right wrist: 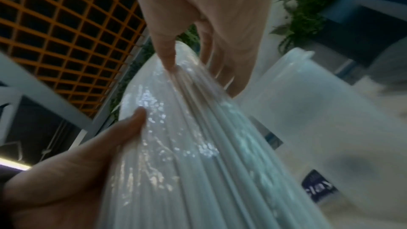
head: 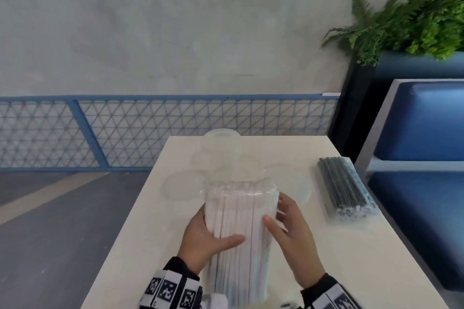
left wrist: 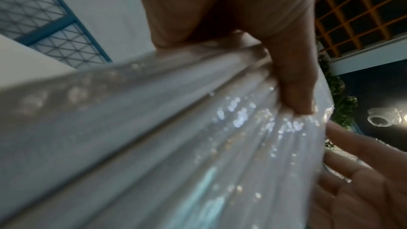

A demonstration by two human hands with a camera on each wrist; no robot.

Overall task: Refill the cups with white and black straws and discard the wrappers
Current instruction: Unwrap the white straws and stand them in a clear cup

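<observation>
1. Between the two hands, over the near part of the white surface (head: 326, 246), a pack of white straws (head: 241, 228) in clear wrapper stands nearly upright, its far end tipped away from the person.
2. Left hand (head: 208, 236) grasps the pack's left side: the thumb lies across the front, the fingers wrap behind. The left wrist view shows that thumb (left wrist: 295, 83) pressing into the glinting wrapper.
3. Right hand (head: 291, 233) clasps the pack's right side, thumb on the front and fingers curled round the edge; the right wrist view shows its fingertips (right wrist: 169, 58) digging into the film.
4. Beyond the pack, a stack of clear plastic cups (head: 222, 143) stands at the far edge of the surface, and flat clear lids (head: 184, 185) lie to the left and right of the pack's far end.
5. Right of the pack, well apart from both hands, a wrapped bundle of black straws (head: 345, 185) lies flat near the surface's right edge.
6. Farther right of the pack, past that edge, is a blue cushioned bench (head: 424, 120); a green plant (head: 414, 12) sits behind it.
</observation>
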